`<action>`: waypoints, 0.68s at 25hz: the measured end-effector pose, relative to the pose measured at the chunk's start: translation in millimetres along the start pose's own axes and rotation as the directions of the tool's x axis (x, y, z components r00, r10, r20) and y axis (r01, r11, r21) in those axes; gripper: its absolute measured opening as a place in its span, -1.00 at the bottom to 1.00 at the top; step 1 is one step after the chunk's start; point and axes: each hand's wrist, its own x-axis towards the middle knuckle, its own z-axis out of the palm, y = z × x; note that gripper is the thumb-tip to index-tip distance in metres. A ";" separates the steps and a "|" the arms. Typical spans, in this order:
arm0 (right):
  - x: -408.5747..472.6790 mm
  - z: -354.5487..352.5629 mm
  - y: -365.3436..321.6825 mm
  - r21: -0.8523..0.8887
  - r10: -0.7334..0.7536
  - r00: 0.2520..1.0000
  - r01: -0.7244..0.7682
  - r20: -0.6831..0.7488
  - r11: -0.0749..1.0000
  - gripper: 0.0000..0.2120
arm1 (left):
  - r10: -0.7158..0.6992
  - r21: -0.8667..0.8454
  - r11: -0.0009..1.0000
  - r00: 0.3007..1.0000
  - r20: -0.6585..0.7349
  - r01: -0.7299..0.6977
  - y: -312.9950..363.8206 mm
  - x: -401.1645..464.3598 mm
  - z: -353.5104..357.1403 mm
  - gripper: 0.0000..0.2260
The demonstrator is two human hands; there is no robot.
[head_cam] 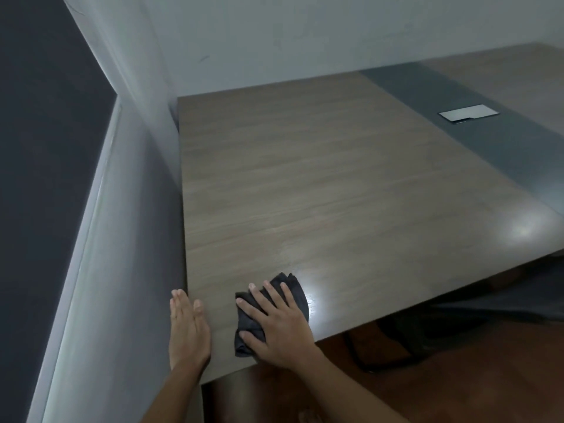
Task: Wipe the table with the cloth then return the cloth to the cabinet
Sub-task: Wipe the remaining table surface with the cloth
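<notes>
Head view: right hand (pixel 276 326) fingers spread, pressing dark cloth (pixel 294 290) flat to wipe table (pixel 335 184); left hand (pixel 187 329) flat at edge, prob. bracing.

You are in what looks like an office or meeting room: a long wood-grain surface (pixel 320 178) with a grey centre strip (pixel 488 141) holding a flush cable hatch (pixel 467 112), plain white walls (pixel 274 35), and a dark chair (pixel 457 325) tucked beneath.
</notes>
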 end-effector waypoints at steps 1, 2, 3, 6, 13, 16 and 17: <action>-5.9 -3.2 8.7 0.005 0.003 1.000 -0.003 0.008 1.000 -0.41 | -0.018 0.021 1.000 1.000 0.002 0.018 -1.1 -2.8 0.3 -0.36; -10.6 -7.2 19.5 0.006 0.006 1.000 -0.006 0.007 1.000 -0.40 | -0.044 0.042 0.998 0.999 0.012 0.043 -0.2 -4.3 0.9 -0.35; -14.5 -11.2 32.3 0.000 0.012 1.000 -0.012 0.005 1.000 -0.39 | -0.064 0.055 0.996 0.998 0.016 0.063 -0.2 -5.3 1.3 -0.34; -22.5 -25.8 78.1 -0.043 0.080 0.997 -0.080 0.001 0.996 -0.37 | -0.072 0.077 0.994 0.997 -0.011 0.072 2.6 -5.0 0.5 -0.40; -35.7 -49.8 121.7 -0.099 0.119 0.985 -0.107 0.121 0.989 -0.27 | -0.134 0.304 0.943 0.991 -0.014 0.132 8.5 -8.0 2.4 -0.38; -30.4 -67.3 125.1 0.010 0.120 0.973 -0.124 0.197 0.992 -0.30 | -0.123 0.361 0.924 0.992 -0.039 0.129 34.9 -14.0 2.1 -0.28; -30.7 -76.3 128.0 0.048 0.121 0.974 -0.132 0.190 0.990 -0.33 | -0.102 0.367 0.924 0.994 -0.037 0.109 48.1 -16.6 1.8 -0.29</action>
